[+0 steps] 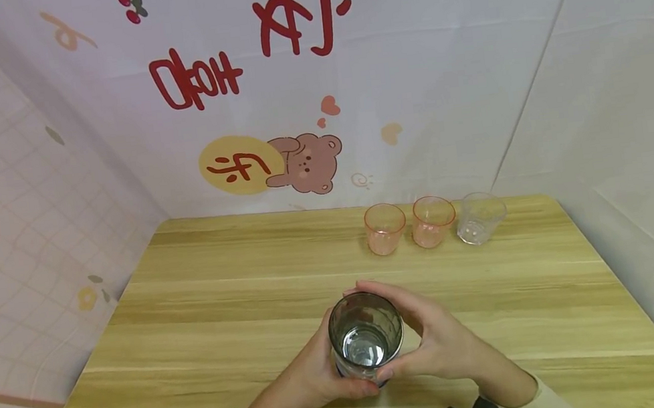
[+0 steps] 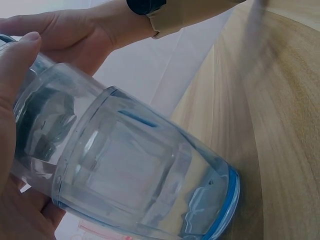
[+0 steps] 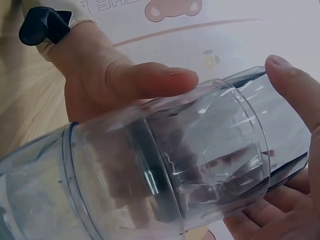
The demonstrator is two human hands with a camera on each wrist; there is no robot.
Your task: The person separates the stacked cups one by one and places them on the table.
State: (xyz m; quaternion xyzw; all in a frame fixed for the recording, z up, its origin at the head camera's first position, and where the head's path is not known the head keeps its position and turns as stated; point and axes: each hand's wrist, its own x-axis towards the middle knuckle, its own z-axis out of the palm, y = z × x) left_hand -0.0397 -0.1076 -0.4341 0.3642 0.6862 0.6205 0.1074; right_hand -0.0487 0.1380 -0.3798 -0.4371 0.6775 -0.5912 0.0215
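Both hands hold a stack of nested see-through cups above the near middle of the table. On top is a smoky grey cup (image 1: 370,320), its mouth facing up. Beneath it come a clear cup (image 3: 215,150) and a blue-tinted cup (image 2: 210,205); whether the lowest cup touches the table I cannot tell. My left hand (image 1: 320,374) grips the stack's left side, thumb along the near side. From the right, my right hand (image 1: 440,342) grips it with the thumb near the front and fingers behind the rim, partly hidden by the cup.
Two pink-orange cups, a left one (image 1: 385,229) and a middle one (image 1: 433,222), stand in a row with a clear cup (image 1: 480,219) at the back right of the wooden table (image 1: 222,290). Behind rises a printed white curtain (image 1: 439,70).
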